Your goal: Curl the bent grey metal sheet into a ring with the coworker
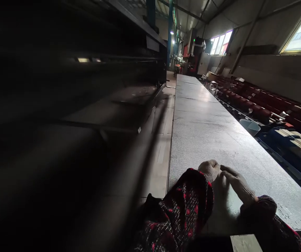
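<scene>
My left hand [209, 170] wears a beige knit glove and is bunched into a fist just above the long grey table top [205, 133]. My right hand [238, 183], gloved the same way, lies with its fingers stretched towards the left hand, nearly touching or touching it. Neither hand shows anything held. A dark sleeve with a red pattern [188, 206] covers my left forearm, and a matching sleeve [263, 210] covers my right wrist.
A dark rack of shelving [119, 59] runs along the left, beside a pale floor strip. Rows of red seats [260, 101] line the right, with a pale blue tub [250, 127] and blue crates [289, 147] below the table edge. A pale board [246, 243] lies at the bottom.
</scene>
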A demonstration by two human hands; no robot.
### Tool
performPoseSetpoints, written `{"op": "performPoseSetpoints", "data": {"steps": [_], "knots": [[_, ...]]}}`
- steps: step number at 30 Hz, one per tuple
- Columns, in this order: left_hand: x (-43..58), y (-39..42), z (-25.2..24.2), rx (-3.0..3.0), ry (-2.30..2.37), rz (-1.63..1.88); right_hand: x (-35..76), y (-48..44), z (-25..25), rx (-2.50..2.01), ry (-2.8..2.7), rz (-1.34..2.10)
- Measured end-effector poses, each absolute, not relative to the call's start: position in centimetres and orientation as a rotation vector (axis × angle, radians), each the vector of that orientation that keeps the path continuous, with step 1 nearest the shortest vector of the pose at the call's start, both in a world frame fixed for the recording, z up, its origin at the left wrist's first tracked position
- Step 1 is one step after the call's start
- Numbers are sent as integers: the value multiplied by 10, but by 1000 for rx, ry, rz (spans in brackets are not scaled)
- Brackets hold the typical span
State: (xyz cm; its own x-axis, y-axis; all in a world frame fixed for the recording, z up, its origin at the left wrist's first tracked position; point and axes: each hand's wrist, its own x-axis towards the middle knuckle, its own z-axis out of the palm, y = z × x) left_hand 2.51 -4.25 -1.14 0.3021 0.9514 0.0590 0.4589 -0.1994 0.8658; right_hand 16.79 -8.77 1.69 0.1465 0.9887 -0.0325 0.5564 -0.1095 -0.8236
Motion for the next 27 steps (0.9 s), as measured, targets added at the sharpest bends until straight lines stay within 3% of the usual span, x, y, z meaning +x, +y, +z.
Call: {"op": "performPoseSetpoints", "data": {"steps": [4,12,27], "knots": [[24,-36,-8,1718,1197,875,165,-46,27,-1468,-1503,1091],[22,-20,-11,1618,1432,913,130,-17,-23,-1326,-1523,841],[25,-21,-11,1706,1437,855,130,-26,-17,-1402,-1536,765]]}}
